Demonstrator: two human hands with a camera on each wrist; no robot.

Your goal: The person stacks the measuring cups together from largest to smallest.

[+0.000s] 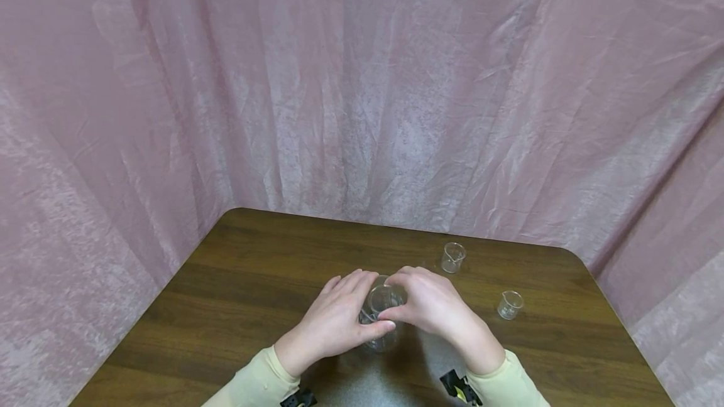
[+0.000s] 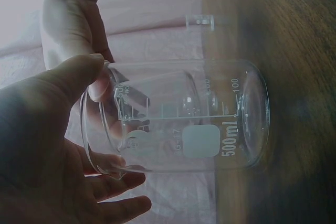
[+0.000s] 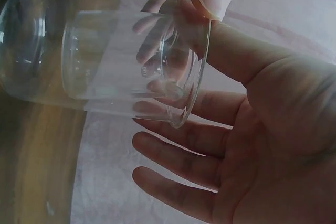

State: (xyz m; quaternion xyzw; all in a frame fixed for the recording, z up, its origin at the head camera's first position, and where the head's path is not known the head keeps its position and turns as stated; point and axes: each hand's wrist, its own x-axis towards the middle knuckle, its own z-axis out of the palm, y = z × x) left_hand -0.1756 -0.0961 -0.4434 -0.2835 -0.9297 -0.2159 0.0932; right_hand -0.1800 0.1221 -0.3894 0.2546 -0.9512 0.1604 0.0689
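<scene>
A large glass beaker (image 2: 202, 140) marked 500ml stands upright on the table between the two hands. My left hand (image 1: 334, 325) holds it near the rim, the thumb on the near side and the fingers around the far side. Inside the large beaker is a smaller glass beaker (image 3: 100, 56), its base well above the large one's bottom. My right hand (image 1: 427, 300) reaches over the rim from the right and pinches the smaller beaker near its top with thumb and index finger. The other right fingers spread outside the large beaker in the right wrist view.
Two small glass beakers stand to the right on the brown wooden table (image 1: 254, 275): one beaker (image 1: 453, 257) toward the back edge, the other beaker (image 1: 510, 305) nearer the right side. Pink curtains (image 1: 362, 93) hang around the table's back and sides.
</scene>
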